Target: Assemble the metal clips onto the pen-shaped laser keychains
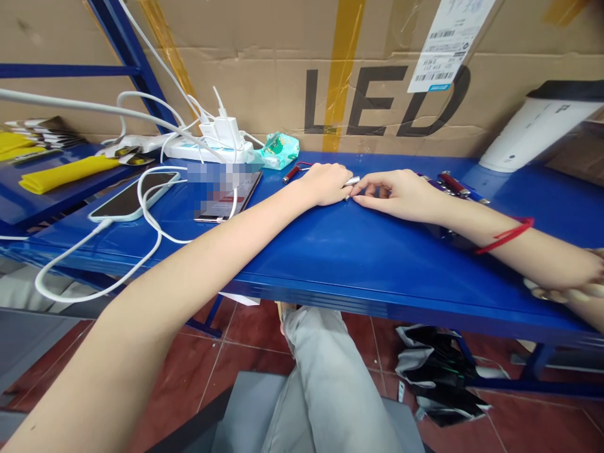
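My left hand (pixel 326 183) rests on the blue metal shelf (pixel 358 251), fingers curled over a small silver pen-shaped cylinder (pixel 352 181). Only the cylinder's tip shows past the knuckles. My right hand (pixel 401 194) meets it from the right, thumb and forefinger pinched at that silver tip. A red string bracelet (pixel 504 234) circles the right wrist. Just behind the left hand lies a small red cylinder (pixel 292 173) with a thin loop.
Two phones (pixel 134 196) (pixel 229 198) lie at left among white charging cables, by a power strip (pixel 207 148) and a green tissue pack (pixel 279 150). Red and purple pen-like pieces (pixel 453 184) lie behind my right wrist. A white device (pixel 533 129) and an "LED" carton stand behind.
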`<action>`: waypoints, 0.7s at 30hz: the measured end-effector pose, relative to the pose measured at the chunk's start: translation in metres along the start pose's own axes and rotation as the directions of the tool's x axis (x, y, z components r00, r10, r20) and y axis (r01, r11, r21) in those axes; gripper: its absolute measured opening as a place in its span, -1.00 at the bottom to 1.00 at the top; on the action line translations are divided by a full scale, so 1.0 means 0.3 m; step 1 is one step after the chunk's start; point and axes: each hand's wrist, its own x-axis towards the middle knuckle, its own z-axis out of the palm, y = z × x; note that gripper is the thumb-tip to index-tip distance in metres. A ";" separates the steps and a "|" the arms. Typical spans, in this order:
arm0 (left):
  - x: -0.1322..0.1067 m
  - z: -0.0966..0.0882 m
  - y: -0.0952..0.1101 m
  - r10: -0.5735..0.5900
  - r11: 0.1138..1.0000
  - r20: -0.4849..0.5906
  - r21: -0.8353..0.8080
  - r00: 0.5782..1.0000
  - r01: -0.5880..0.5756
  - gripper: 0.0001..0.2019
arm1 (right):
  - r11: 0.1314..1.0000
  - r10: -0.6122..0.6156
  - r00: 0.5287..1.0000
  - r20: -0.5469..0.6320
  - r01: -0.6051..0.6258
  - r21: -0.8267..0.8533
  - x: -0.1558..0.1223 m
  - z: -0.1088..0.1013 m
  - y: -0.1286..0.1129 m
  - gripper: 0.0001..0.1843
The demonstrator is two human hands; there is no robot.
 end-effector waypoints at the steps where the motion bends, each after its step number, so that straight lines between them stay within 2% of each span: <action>1: -0.001 -0.001 0.001 -0.002 1.000 0.004 -0.003 1.000 0.002 -0.65 | 1.000 0.000 1.000 0.002 0.000 0.002 0.000 0.001 0.001 -0.64; 11: 0.013 0.022 -0.011 -0.021 0.998 -0.003 -0.062 1.000 0.020 -0.65 | 1.000 0.006 0.999 0.036 -0.007 0.023 0.000 0.002 0.003 -0.59; 21: -0.004 0.000 0.001 0.017 0.999 0.004 -0.039 1.000 -0.017 -0.62 | 0.996 0.019 0.999 0.034 -0.022 0.089 0.003 0.007 -0.006 -0.56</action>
